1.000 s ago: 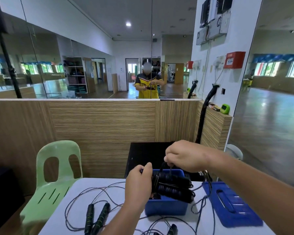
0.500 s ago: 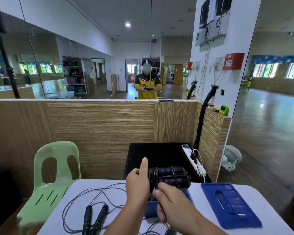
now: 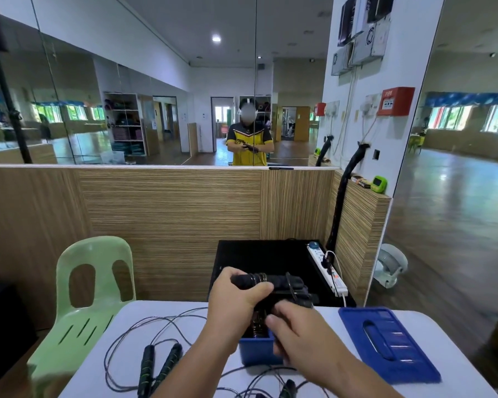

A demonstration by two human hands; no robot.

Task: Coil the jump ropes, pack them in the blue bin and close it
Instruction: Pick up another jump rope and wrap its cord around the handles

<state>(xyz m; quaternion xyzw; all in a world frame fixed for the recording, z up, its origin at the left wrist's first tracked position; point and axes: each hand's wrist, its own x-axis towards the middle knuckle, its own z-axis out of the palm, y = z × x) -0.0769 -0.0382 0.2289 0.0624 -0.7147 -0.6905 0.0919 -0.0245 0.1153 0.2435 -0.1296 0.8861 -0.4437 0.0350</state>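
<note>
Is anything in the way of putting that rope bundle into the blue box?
No lid is in the way: the blue lid lies beside the blue bin. The left hand holds the rope bundle just above the bin. Only the right hand covers part of the opening.

Gym studio: wall mirrors (image 3: pixel 144 81), wooden floor (image 3: pixel 454 231).

Two hands show at lower centre, the left hand (image 3: pixel 236 303) and the right hand (image 3: pixel 302 337). There are at least five jump-rope handles (image 3: pixel 270 281): two held at centre, two lying at lower left, one cut by the bottom edge. One blue bin (image 3: pixel 256 351), one blue lid (image 3: pixel 385 343) at lower right, one white table (image 3: pixel 161 308), one green plastic chair (image 3: pixel 95 282), one power strip (image 3: pixel 327 268), one red fire alarm box (image 3: pixel 396 101), one white fan (image 3: pixel 391 265).
</note>
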